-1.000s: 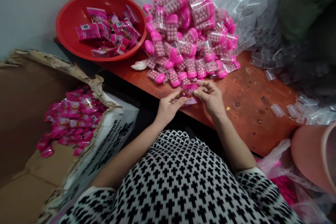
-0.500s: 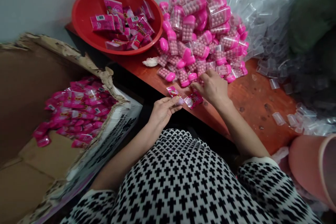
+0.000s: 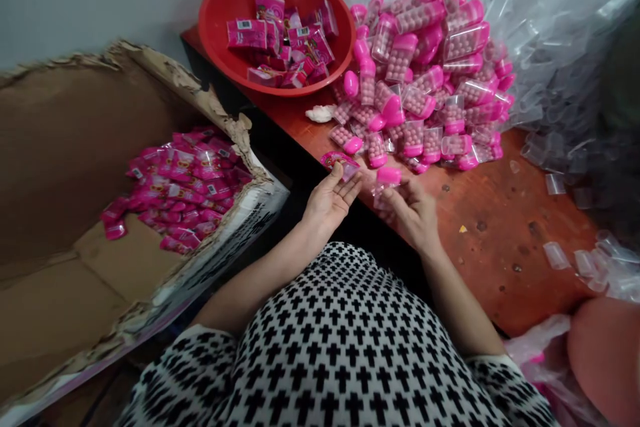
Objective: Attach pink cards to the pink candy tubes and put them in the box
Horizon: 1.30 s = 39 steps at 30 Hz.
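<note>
My left hand (image 3: 331,201) holds a pink printed wrapper (image 3: 336,161) between thumb and fingers, at the near edge of the red-brown table (image 3: 480,213). Just to its right, my right hand (image 3: 415,210) grips a small clear bottle with a pink cap (image 3: 389,177), cap end up and tilted. Beyond both hands lies a heap of clear bottles (image 3: 415,100) with pink caps and pale pink balls inside. A red bowl (image 3: 215,27) with several pink packets (image 3: 310,43) stands at the table's far left.
An open cardboard box (image 3: 110,267) on the left holds many pink packets (image 3: 190,180). Empty clear containers (image 3: 555,183) are piled at the right and back. A pink bucket (image 3: 607,353) stands at the lower right, beside a plastic bag (image 3: 543,347).
My right hand has drawn back from the heap and now has a bottle in it. My left hand has turned more palm-up around the wrapper. The whole view has shifted left.
</note>
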Available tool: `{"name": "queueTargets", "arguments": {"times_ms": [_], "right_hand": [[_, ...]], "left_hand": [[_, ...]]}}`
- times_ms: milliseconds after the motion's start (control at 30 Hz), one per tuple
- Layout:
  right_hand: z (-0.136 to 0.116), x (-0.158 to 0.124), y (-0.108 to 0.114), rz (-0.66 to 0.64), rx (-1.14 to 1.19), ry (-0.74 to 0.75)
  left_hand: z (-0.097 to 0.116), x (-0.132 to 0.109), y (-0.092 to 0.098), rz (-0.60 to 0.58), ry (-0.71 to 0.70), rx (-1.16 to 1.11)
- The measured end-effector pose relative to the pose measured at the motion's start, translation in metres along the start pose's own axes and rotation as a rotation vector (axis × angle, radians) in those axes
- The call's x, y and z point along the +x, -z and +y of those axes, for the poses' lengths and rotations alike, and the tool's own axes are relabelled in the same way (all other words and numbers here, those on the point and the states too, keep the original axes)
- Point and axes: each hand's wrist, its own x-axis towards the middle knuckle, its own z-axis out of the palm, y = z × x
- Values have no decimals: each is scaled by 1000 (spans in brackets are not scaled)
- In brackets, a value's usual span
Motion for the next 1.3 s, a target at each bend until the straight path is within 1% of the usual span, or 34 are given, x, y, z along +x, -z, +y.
{"name": "queueTargets", "arguments": {"times_ms": [33, 100, 167, 233, 333, 400, 500, 600, 700, 767, 833, 900, 1033, 1100, 1200, 1300], "right_hand": [[-1, -8, -7, -30, 107, -50], [-2, -18, -19, -32, 204, -97], [-1, -21, -28, 2, 230, -96], [2, -19, -32, 23, 238, -96], [6, -15, -33, 25, 245, -98], [8, -13, -32, 25, 248, -101], [9, -11, -31, -11, 290, -139], [11, -9, -30, -39, 330, -163], [16, -8, -30, 5, 263, -99], [19, -9, -31, 44, 171, -35], [21, -9, -32, 58, 131, -11], [21, -8, -33, 27, 203, -47], [19, -4, -30, -97, 472, -169], [19, -2, -28, -112, 525, -194], [19, -3, -28, -24, 437, -153], [20, -4, -30, 63, 361, -107]], "left_hand": [[-2, 0, -1, -11, 4, -1], [-5, 1, -2, -32, 11, 13], [-10, 0, -3, -47, 3, 24], [-14, 0, -4, -82, -18, 37], [-19, -2, -4, -158, -57, 92], [-21, -1, -3, -181, -97, 143], [-21, 1, -1, -216, -148, 232], [-18, 4, 1, -285, -155, 327], [-17, 5, 1, -332, -142, 398], [-16, 5, 0, -317, -126, 429], [-15, 5, 0, -296, -116, 457], [-12, 6, 0, -310, -111, 495], [-3, 11, 0, -378, -84, 588], [-1, 12, 0, -389, -93, 640], [-1, 12, -1, -377, -147, 696], [-7, 9, 0, -375, -152, 668]]}}
